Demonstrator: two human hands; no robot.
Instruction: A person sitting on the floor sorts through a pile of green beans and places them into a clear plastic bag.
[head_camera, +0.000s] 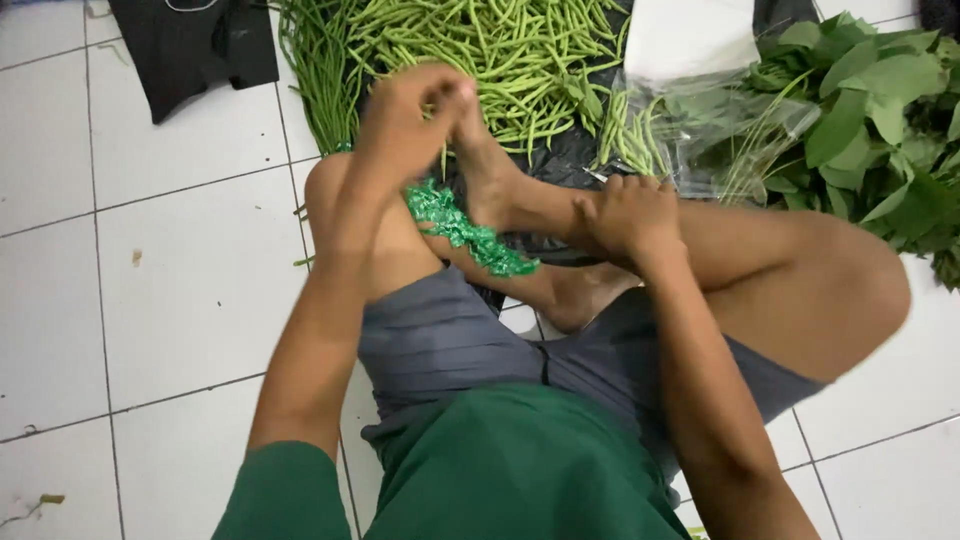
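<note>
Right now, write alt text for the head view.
A person sits cross-legged on a white tiled floor, left hand raised over a pile of long green beans, right hand resting on a shin. Green ties lie on the legs; leafy greens sit right.

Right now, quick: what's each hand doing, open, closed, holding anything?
Left hand: closed, fingers pinched above the long beans; what it grips cannot be told.
Right hand: fingers curled, resting on the leg; seems to hold nothing.
</note>
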